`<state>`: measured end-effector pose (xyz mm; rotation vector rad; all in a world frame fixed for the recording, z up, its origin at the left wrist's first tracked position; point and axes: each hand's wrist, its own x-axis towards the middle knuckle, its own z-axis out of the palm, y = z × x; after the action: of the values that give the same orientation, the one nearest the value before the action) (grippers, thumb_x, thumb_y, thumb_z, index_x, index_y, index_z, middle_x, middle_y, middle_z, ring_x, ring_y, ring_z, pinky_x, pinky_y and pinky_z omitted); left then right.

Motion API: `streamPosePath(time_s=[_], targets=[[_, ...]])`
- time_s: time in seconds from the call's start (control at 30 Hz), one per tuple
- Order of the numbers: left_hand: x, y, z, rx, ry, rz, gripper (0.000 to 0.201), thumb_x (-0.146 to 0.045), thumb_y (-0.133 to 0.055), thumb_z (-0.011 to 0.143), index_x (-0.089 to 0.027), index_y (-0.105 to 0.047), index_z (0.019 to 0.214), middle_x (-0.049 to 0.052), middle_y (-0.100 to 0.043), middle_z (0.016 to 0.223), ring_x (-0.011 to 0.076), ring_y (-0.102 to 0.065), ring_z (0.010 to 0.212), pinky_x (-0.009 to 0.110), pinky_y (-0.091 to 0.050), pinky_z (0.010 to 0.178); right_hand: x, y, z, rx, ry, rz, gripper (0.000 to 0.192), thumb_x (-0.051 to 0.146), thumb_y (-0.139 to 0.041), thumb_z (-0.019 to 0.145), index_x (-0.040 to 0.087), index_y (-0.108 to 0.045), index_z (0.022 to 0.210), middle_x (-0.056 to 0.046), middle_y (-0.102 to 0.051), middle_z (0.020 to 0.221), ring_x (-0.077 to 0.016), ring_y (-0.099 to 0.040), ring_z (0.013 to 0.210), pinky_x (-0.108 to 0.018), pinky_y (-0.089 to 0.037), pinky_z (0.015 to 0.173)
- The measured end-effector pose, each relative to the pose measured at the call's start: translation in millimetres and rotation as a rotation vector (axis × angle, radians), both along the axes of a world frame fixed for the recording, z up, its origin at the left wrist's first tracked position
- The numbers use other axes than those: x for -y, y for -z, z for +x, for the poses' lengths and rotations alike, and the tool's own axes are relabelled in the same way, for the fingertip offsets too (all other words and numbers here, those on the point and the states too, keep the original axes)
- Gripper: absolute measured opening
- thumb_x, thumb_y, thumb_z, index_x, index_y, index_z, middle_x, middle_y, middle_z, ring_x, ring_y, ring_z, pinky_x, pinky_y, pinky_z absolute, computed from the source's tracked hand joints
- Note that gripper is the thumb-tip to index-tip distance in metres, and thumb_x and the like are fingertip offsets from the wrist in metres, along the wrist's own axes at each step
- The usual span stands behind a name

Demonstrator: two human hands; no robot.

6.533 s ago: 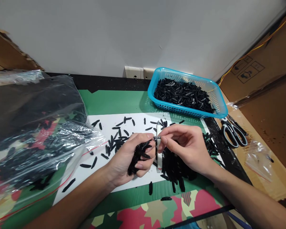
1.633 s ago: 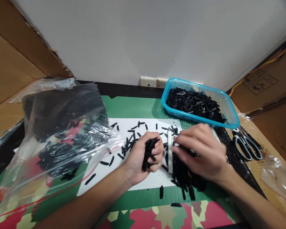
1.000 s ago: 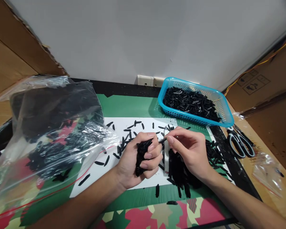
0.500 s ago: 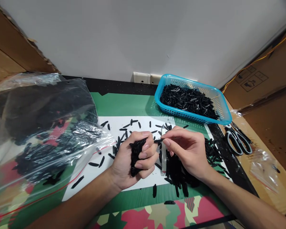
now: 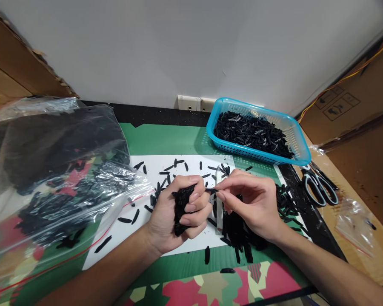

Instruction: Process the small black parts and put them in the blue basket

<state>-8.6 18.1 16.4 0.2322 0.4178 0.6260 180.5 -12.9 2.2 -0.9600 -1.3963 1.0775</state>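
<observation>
My left hand [image 5: 181, 212] is closed around a bunch of black strips [image 5: 182, 208]. Between thumb and forefinger, my right hand [image 5: 249, 202] pinches the end of one thin black strip [image 5: 211, 191] that reaches across to the left fist. Below the right hand lies a dense pile of black strips [image 5: 239, 233]. A narrow whitish stick or tube [image 5: 219, 212] lies beside that pile, partly covered by the fingers. Loose black pieces are scattered over the white paper [image 5: 175, 246] under both hands. What the strips are made of I cannot tell.
A blue plastic basket [image 5: 258, 151] full of short black pieces stands at the back right. Clear zip bags [image 5: 67, 178] with black material cover the left side. Scissors [image 5: 319, 189] and a small clear bag [image 5: 354, 225] lie at right, near cardboard boxes [image 5: 347, 110].
The right fingertips have shifted slightly on the pinched strip, and its visible part looks thinner now. The left fist stays in place around its bunch.
</observation>
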Motion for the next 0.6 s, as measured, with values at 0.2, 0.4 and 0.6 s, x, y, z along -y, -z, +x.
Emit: streamPosePath(time_s=[0.2,0.4,0.6], targets=[[0.5,-0.1,0.0,0.014,0.008,0.004,0.034,-0.030,-0.064,0.091,-0.016,-0.059,0.061,-0.006,-0.040,0.051,0.0049,-0.019,0.039,0.014,-0.027,0.032,-1.2,0.4,-1.0,-0.082,-0.022,-0.078,0.008,0.019,-0.079,0.091,0.021,-0.082,0.099,0.001,-0.067,0.077,-0.0073,-0.058,0.052,-0.022,-0.050,0.049],[0.4,-0.3,-0.2,0.002,0.001,0.002,0.035,-0.030,-0.061,0.092,-0.016,-0.056,0.061,-0.006,-0.038,0.051,0.0047,-0.018,0.038,0.013,-0.027,0.032,-1.5,0.6,-1.3,-0.056,-0.017,-0.086,0.007,0.023,-0.079,0.092,0.022,-0.082,0.098,0.000,-0.067,0.078,-0.0082,-0.057,0.053,-0.024,-0.049,0.048],[0.5,-1.2,-0.6,-0.005,0.003,0.006,0.035,-0.030,-0.063,0.091,-0.016,-0.057,0.060,-0.006,-0.037,0.050,0.0049,-0.018,0.038,0.013,-0.027,0.032,-0.8,0.3,0.8,-0.005,-0.019,-0.033,0.007,0.020,-0.079,0.091,0.022,-0.082,0.098,-0.001,-0.068,0.078,-0.0094,-0.059,0.058,-0.023,-0.046,0.049]])
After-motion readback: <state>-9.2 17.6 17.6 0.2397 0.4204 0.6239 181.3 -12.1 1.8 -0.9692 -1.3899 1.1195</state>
